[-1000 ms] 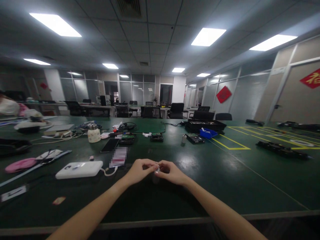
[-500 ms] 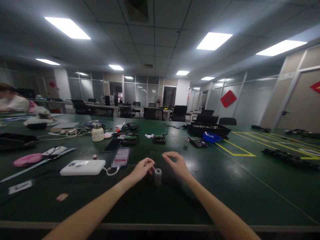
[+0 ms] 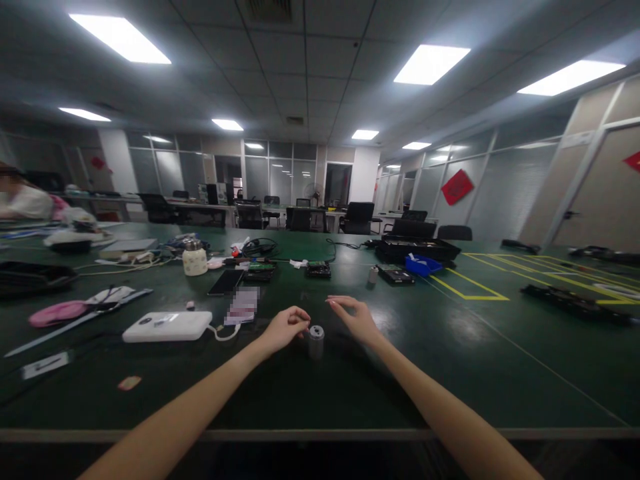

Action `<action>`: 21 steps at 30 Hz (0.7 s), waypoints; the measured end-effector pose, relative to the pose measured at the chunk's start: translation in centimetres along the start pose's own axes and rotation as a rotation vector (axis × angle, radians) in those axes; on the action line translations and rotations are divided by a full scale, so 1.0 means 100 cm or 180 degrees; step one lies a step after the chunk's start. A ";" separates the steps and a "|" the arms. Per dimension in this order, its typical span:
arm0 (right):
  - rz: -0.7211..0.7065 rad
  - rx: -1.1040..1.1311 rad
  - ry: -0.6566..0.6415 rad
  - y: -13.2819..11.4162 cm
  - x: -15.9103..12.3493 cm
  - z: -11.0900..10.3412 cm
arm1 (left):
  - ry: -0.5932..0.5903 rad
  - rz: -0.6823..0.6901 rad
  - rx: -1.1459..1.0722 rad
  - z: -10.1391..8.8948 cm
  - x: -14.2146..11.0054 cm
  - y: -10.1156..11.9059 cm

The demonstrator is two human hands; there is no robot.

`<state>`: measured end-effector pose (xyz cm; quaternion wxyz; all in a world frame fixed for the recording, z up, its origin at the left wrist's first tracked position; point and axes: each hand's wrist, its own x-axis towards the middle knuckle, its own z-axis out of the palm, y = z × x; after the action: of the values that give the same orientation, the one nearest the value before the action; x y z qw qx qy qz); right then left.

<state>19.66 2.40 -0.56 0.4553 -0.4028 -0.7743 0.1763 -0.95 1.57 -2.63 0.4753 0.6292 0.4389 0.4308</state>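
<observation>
A can (image 3: 316, 343) stands on the desk (image 3: 310, 400); left hand (image 3: 283, 328) beside it, curled, grip unclear; right hand (image 3: 357, 319) right of it, narrowly parted.

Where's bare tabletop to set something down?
Free: the dark-green tabletop right of the right hand, up to the yellow table markings; also between the small silver metal cylinder and the near table edge. Crowded: far left, around the cream patterned bottle.
</observation>
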 end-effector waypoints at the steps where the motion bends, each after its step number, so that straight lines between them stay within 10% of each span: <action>1: -0.0088 0.0188 -0.0071 -0.010 -0.003 0.000 | -0.0036 0.0036 -0.0028 0.000 0.000 -0.001; 5: -0.0282 0.0453 -0.0805 -0.038 -0.017 0.003 | -0.0116 0.0157 -0.0088 0.000 0.003 -0.007; 21: -0.0345 -0.0139 -0.0706 -0.040 -0.017 0.006 | 0.0289 0.1001 0.0290 -0.001 -0.012 0.023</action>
<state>17.74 -1.37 0.73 0.3668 -0.3481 -0.8442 0.1780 -1.03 0.06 -0.48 0.3526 0.6909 0.3752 0.5075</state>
